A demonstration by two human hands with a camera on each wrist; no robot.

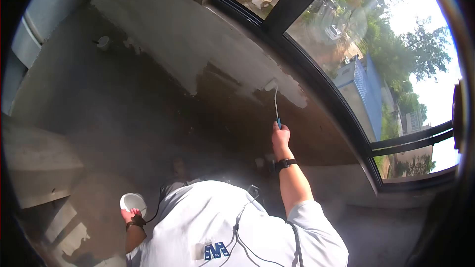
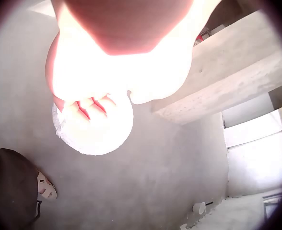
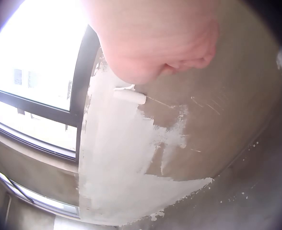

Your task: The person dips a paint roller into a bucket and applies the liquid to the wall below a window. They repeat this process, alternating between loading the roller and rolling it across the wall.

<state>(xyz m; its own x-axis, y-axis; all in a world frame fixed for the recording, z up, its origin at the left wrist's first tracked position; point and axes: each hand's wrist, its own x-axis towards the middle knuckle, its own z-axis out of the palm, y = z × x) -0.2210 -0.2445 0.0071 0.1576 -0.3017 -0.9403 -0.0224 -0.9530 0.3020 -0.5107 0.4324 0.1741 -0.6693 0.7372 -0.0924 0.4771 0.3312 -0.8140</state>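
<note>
The right hand point(image 1: 280, 137) grips the blue handle point(image 1: 279, 123) of a small paint roller, its arm stretched forward. The white roller head point(image 1: 271, 85) lies against the wall below the window, at the edge of a pale coated area point(image 1: 237, 66); in the right wrist view the roller head point(image 3: 130, 96) shows just past the curled right hand point(image 3: 155, 43). Low at the left, the left hand point(image 1: 131, 213) holds a round white container point(image 1: 133, 200) by its side. In the left wrist view the container point(image 2: 97, 136) is overexposed beneath the fingers of the left hand point(image 2: 117, 72).
A dark-framed window point(image 1: 316, 71) runs along the right. A small white pot point(image 1: 103, 43) stands on the floor at the upper left. A pale ledge point(image 2: 227, 62) juts out beside the left hand. Cables hang over the person's white shirt point(image 1: 217, 222). A shoe point(image 2: 46, 187) shows below.
</note>
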